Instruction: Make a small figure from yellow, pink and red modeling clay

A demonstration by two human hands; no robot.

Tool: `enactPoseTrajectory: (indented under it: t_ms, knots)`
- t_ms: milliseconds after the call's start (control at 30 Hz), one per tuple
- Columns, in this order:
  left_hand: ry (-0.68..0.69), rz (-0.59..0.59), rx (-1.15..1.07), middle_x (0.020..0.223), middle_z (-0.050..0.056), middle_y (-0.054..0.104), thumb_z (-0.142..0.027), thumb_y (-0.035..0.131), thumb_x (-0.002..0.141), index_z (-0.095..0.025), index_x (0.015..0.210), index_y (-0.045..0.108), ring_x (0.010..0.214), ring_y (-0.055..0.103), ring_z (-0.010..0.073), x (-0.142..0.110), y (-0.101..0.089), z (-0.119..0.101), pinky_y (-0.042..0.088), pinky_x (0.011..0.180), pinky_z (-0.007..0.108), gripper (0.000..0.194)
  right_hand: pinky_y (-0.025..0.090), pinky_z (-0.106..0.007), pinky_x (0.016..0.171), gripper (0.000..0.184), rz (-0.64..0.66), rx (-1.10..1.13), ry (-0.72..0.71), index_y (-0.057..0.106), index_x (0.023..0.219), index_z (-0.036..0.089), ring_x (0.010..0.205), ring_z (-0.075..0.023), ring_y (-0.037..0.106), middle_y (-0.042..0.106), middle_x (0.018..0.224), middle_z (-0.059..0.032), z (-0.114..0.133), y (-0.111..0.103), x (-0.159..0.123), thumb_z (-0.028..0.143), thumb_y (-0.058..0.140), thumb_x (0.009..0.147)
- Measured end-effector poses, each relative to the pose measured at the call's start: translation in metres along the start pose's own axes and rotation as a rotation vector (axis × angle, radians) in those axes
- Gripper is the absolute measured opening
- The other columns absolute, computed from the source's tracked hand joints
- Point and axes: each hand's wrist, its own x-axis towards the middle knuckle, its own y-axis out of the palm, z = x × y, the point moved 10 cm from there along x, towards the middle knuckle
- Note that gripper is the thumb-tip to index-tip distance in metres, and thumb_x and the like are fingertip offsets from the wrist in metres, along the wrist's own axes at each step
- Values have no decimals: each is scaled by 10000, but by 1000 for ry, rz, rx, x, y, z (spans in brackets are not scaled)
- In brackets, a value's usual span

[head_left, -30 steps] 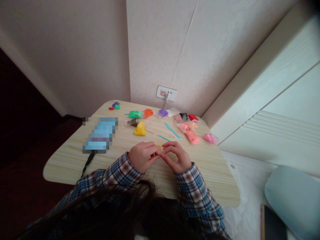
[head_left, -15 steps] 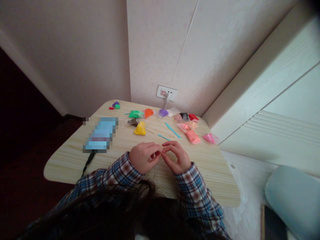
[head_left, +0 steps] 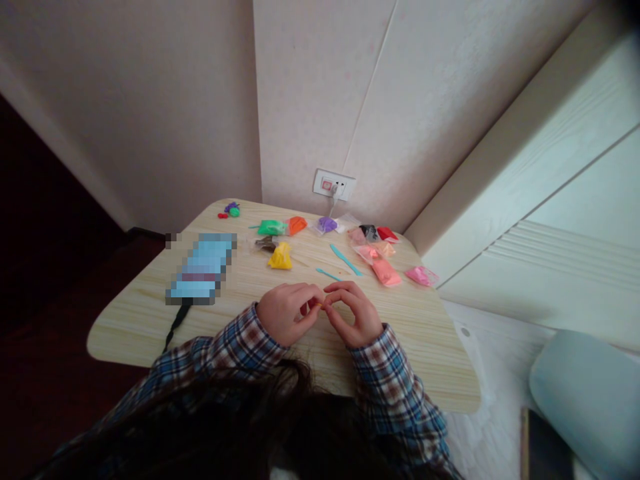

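Observation:
Over the front half of the table, my left hand [head_left: 286,312] and my right hand [head_left: 357,313] meet at the fingertips. Both are closed in a pinch on a tiny orange-yellow piece of modelling clay [head_left: 319,305], mostly covered by the fingers; its shape is too small to make out. Just beyond my fingertips lie a thin light-blue modelling tool [head_left: 328,274] and a wider blue one [head_left: 345,260]. A packet of yellow clay [head_left: 281,256] sits past my left hand, and a packet of coral clay [head_left: 386,273] past my right.
Green [head_left: 271,228], orange [head_left: 297,225] and purple [head_left: 327,225] clay packets line the table's back, with more packets at right. Small shaped clay pieces [head_left: 233,210] lie in the far left corner. A pixelated phone-like object [head_left: 203,267] with a black strap [head_left: 176,325] is at left.
My fingers have shifted very slightly, and a little more of the orange-yellow clay shows between them. Everything on the table stays where it was.

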Motion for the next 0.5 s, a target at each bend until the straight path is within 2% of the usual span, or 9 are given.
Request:
enactPoseTrajectory:
  t_ms: [300,500]
  knots:
    - [-73,-28,-34,734,29,675,-169,448,783,-153,797,588,627,606,135,0,-5,7,471,632,246,142,520,-335,798,137,-55,-51,27,652,800,205,869,-173,627,642,895,-74,-13,-7,-3,224,518,824]
    - [-90,-31,-66,740,32,676,-170,452,780,-151,804,592,633,614,136,0,-5,8,479,615,239,144,518,-341,801,102,-73,-41,61,637,785,201,870,-180,628,648,892,-78,-17,-8,-4,240,545,808]
